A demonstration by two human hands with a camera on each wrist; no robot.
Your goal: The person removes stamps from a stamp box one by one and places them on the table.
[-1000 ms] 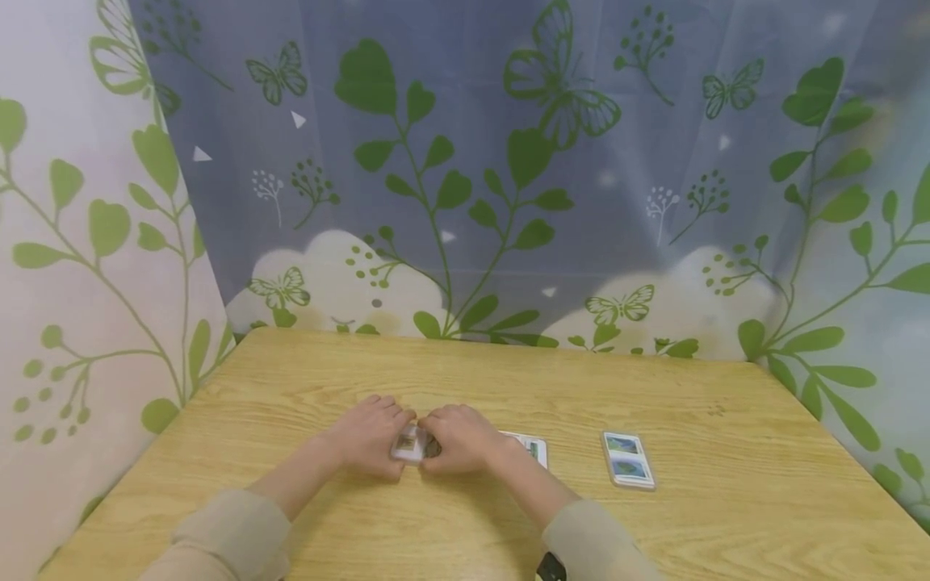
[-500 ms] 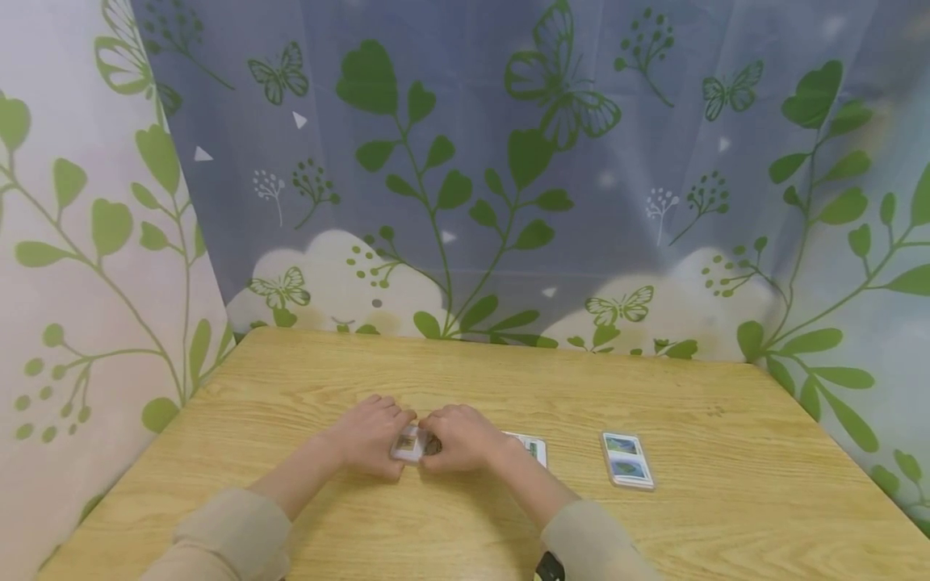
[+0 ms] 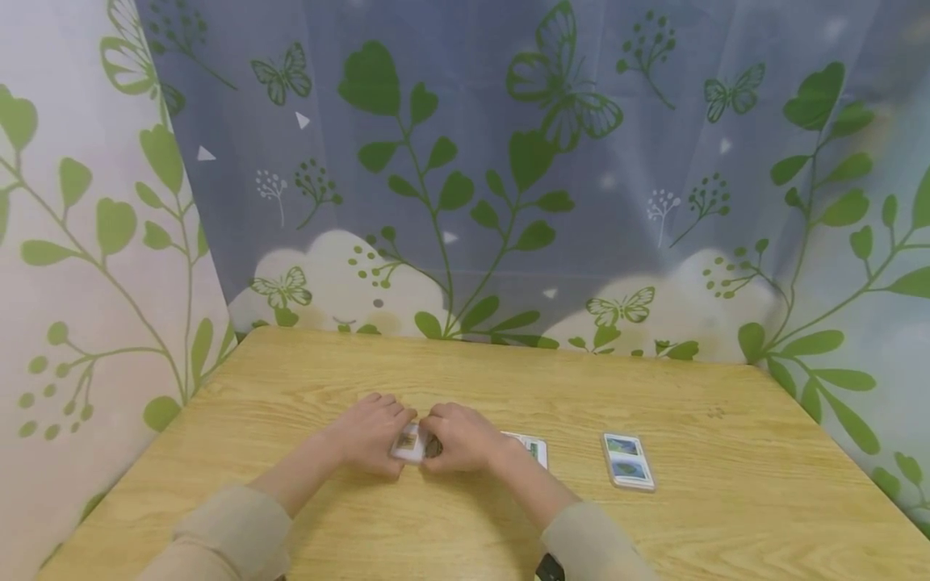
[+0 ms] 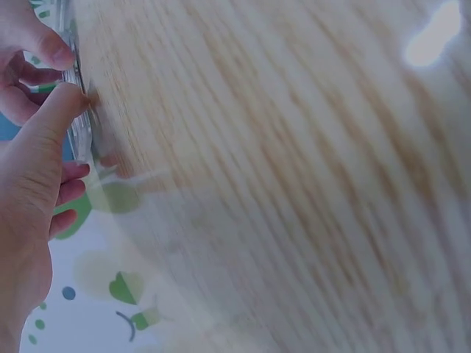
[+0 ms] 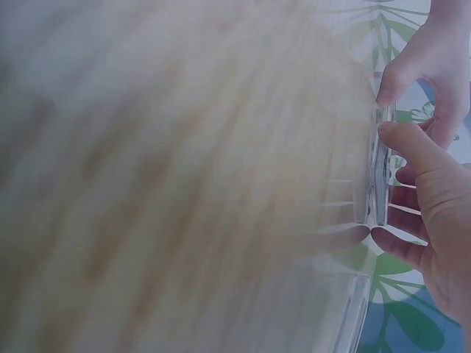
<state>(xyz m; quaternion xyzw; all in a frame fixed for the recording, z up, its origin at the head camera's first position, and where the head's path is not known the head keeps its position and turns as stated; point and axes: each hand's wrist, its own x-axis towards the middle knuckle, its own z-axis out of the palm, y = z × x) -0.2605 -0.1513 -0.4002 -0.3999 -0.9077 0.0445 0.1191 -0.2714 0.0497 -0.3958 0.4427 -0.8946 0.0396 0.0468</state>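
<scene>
A flat clear plastic case (image 3: 408, 444) with a small brownish picture and a dark round patch lies on or just above the table, between my two hands. My left hand (image 3: 372, 436) pinches its left end between thumb and fingers. My right hand (image 3: 462, 440) grips the other end and covers much of it. Side on in the left wrist view, the thin case (image 4: 81, 140) shows its edge, with both thumbs close together on the near side. The right wrist view also shows fingers behind the case (image 5: 381, 176) and a thumb in front.
Partly hidden behind my right wrist lies a second flat case (image 3: 536, 449) with a white and green print. Farther right is another flat case (image 3: 628, 461) with two blue-green pictures. All this is on a wood-grain table (image 3: 697, 532), backed by a leaf-patterned curtain (image 3: 465, 177).
Both hands stay on the case in almost the same spot. The right hand's fingers shift very slightly; the other cases have not moved.
</scene>
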